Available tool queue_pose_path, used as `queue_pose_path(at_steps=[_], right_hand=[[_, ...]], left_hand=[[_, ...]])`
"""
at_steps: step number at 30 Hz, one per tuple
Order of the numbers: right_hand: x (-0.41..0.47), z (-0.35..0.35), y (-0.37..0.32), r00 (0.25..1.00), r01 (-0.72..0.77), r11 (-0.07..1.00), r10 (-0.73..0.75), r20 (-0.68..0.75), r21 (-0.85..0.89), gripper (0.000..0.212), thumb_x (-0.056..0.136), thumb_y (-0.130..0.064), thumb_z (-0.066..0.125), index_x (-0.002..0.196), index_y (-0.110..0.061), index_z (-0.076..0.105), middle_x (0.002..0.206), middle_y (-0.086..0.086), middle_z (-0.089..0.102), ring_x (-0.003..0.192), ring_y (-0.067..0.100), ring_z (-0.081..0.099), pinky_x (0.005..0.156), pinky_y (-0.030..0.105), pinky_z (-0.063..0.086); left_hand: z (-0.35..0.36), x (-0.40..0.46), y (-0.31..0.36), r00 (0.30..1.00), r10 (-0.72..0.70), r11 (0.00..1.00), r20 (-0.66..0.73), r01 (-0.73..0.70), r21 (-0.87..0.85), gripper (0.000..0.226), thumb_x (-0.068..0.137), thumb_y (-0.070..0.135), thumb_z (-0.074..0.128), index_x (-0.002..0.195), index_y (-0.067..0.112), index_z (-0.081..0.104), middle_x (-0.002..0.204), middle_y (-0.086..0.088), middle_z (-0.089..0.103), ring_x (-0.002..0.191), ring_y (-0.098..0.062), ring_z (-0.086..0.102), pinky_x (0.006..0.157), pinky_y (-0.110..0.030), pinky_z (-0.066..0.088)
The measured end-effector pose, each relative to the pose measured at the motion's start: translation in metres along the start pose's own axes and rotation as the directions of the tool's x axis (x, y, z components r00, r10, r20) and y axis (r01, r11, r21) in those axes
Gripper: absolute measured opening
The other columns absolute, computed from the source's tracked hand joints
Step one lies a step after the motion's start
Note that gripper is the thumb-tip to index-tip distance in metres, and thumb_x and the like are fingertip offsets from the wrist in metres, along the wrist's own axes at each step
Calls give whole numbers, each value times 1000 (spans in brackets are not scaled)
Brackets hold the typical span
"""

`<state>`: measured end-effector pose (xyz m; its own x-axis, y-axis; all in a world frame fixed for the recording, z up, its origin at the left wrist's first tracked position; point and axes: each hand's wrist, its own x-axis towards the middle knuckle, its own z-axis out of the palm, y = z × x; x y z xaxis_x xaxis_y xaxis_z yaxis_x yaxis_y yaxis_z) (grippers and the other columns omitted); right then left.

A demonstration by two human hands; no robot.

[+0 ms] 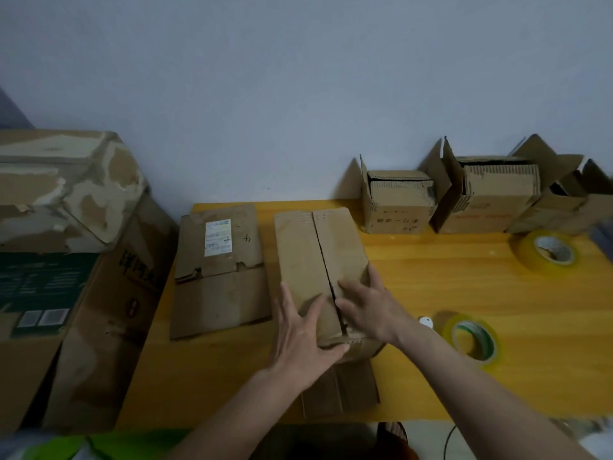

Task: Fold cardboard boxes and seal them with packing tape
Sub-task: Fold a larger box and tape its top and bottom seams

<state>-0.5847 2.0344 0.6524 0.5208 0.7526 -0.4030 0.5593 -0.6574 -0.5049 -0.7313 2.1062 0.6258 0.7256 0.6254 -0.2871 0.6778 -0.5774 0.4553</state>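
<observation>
A yellow wooden table (431, 293) stands against a pale wall (298, 78) and carries most of the cardboard. One big, scuffed carton (66, 244) sits off the table's left edge, its torn top flaps folded over. On the table, three small open boxes stand in a row along the back edge toward the right corner: the first (396, 202), the second (491, 197) touching it, and the third (560, 207), partly cut off by the frame. One flattened box (219, 270) with a white label lies near the back left corner. The box being folded (318, 263) lies in the middle of the table, reaching toward the front edge, its two top flaps meeting along a dark center seam. There are two rolls of yellowish tape: one (545, 252) near the right edge, one (472, 338) closer to the front, just right of the hands. Both arms reach in from the front edge. The left hand (303, 330) lies flat with fingers spread, pressing the left flap down, thumb at the near edge. The right hand (368, 305) presses the right flap beside the seam, fingers straight and spread; neither hand grips anything.
</observation>
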Motion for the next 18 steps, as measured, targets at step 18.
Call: queue_pose_path(at_steps=[18], right_hand=[[11, -30, 60, 961, 234, 954, -256, 101, 189, 66, 84, -10, 68, 139, -33, 39, 159, -6, 10, 145, 17, 15, 118, 41, 19]], left_hand=[[-30, 33, 2, 751, 511, 520, 419, -658, 545, 109, 76, 78, 50, 149, 37, -19, 154, 2, -36, 140, -23, -35, 112, -49, -23]])
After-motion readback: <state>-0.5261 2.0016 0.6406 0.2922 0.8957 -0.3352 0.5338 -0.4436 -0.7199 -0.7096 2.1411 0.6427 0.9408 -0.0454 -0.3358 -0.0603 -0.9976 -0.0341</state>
